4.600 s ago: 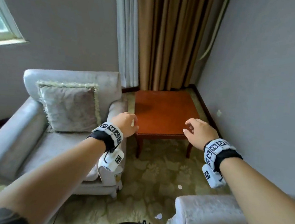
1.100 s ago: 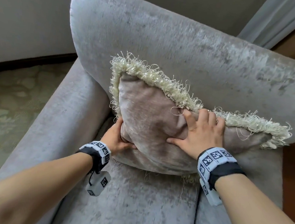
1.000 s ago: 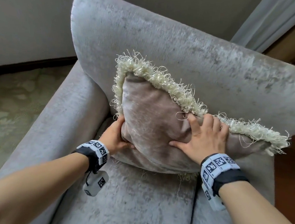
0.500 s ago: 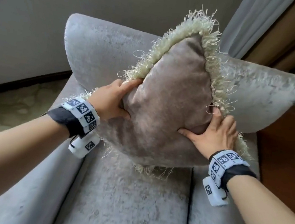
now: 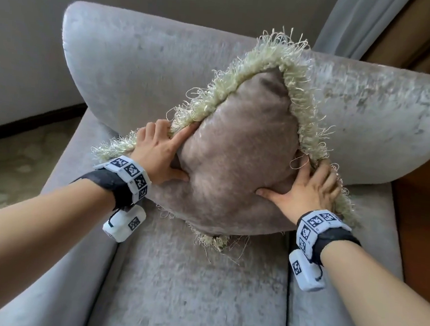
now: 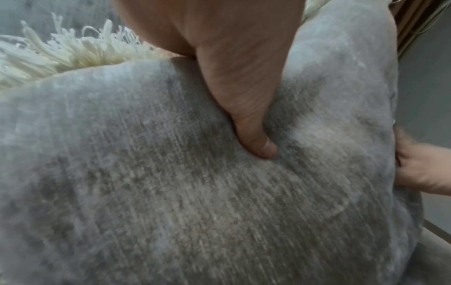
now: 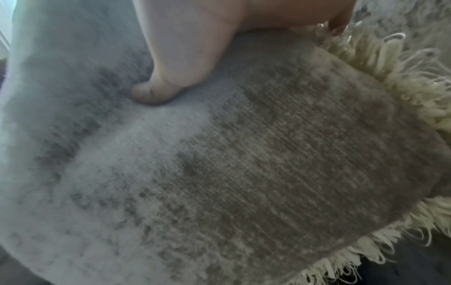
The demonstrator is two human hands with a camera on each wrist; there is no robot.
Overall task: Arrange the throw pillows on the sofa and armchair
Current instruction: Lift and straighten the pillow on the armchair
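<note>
A taupe velvet throw pillow with a cream fringe stands on one corner on the grey armchair, turned like a diamond against the backrest. My left hand grips its left edge, thumb dug into the front face and fingers behind the fringe. My right hand grips the right edge the same way. In the left wrist view the thumb presses into the pillow. The right wrist view shows the right thumb sunk into the pillow.
The armchair seat cushion lies below the pillow. A reddish wooden side table sits at the right edge. Grey and brown curtains hang behind the chair. Patterned carpet shows at the left.
The pillow has been lifted off the seat and rotated from lying flat against the backrest to standing on a corner. Since half a second ago it has come lower, onto the seat.
</note>
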